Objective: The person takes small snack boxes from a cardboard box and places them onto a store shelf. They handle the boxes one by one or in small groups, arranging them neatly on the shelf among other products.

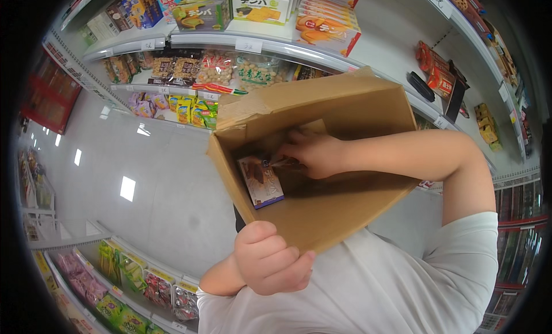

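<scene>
An open cardboard box (336, 222) is held tilted in front of me, its mouth facing up. My left hand (276, 260) grips the box's near rim, fingers folded over the edge. My right hand (317, 155) reaches deep inside, blurred. Its fingertips touch a dark, shiny wrapped item (286, 163); whether they are closed on it is unclear. To the left of that hand, a small snack carton (263, 183) with a purple edge leans in the box's corner.
Ahead, a shelf rack carries snack cartons (327, 27), bagged peanuts (256, 70) and yellow-green packets (192, 109). On the right shelf lie red packets (440, 77) and a black object (421, 86). Another rack with bagged snacks (133, 269) stands lower left. Glossy tiled floor (172, 183) lies between.
</scene>
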The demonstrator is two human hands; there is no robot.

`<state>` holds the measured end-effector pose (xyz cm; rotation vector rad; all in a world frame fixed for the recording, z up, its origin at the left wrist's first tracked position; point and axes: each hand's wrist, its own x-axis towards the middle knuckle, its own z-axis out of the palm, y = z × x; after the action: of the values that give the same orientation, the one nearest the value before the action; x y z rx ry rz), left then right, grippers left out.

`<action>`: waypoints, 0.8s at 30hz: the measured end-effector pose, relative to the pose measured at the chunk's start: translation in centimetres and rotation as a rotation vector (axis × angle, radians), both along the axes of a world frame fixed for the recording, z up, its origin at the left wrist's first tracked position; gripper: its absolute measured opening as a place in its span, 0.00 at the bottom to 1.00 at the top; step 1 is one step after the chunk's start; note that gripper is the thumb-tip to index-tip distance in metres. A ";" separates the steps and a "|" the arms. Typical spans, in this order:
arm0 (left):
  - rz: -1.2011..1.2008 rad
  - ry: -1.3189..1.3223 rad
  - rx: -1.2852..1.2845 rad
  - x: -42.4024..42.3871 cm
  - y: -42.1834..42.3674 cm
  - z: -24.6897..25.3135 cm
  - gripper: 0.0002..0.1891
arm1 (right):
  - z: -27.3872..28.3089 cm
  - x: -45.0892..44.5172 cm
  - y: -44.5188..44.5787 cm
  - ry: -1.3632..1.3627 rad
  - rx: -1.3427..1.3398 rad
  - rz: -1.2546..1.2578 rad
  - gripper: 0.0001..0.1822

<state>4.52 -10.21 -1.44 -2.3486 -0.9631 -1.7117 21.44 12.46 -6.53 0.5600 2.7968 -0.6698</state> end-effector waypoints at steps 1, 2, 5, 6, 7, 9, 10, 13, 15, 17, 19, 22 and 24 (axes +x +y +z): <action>0.007 0.005 -0.006 -0.3 -0.1 -0.2 0.17 | 2.3 -0.8 -0.5 0.026 -0.078 -0.005 0.27; 0.012 0.012 -0.010 -0.4 -0.2 -0.2 0.17 | 3.4 -1.4 -0.9 0.054 -0.155 -0.012 0.30; 0.016 0.009 -0.017 -0.5 0.5 0.3 0.18 | 1.0 -1.4 -1.1 0.414 -0.532 -0.199 0.33; -0.002 0.024 -0.032 -0.3 0.5 0.4 0.19 | -0.2 -1.6 -0.8 0.428 -0.453 -0.123 0.40; -0.013 0.038 -0.040 -0.2 0.4 0.5 0.19 | -0.3 -2.1 -0.7 0.369 -0.580 -0.171 0.43; -0.008 0.039 -0.044 0.2 0.4 0.5 0.19 | -0.9 -3.1 -1.1 0.247 -0.831 -0.269 0.48; 0.003 0.025 -0.042 0.5 0.4 0.3 0.17 | -2.3 -3.6 -1.3 0.263 -0.812 -0.252 0.54; 0.012 0.008 -0.039 0.2 0.4 0.1 0.16 | -5.1 -4.0 -1.8 0.245 -0.778 -0.440 0.55; 0.014 -0.003 -0.030 -0.1 0.4 0.0 0.16 | -6.4 -4.1 -2.0 0.261 -0.834 -0.564 0.55; 0.015 -0.018 -0.012 -0.1 0.5 -0.2 0.16 | -7.3 -3.7 -2.0 0.333 -0.871 -0.584 0.53; -0.020 0.001 -0.016 -0.3 0.3 -0.4 0.16 | -9.0 -3.2 -2.5 0.336 -0.841 -0.582 0.51; -0.030 0.004 -0.007 -0.3 -0.1 -0.4 0.15 | -9.9 -2.4 -3.3 0.320 -0.882 -0.629 0.47; -0.029 -0.005 0.007 -0.2 0.1 -0.3 0.15 | -10.5 -2.0 -3.3 0.275 -1.020 -0.626 0.44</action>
<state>4.30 -10.10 -1.74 -2.3658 -0.9270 -1.7294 19.44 9.16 -17.03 1.1208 1.9785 -2.2018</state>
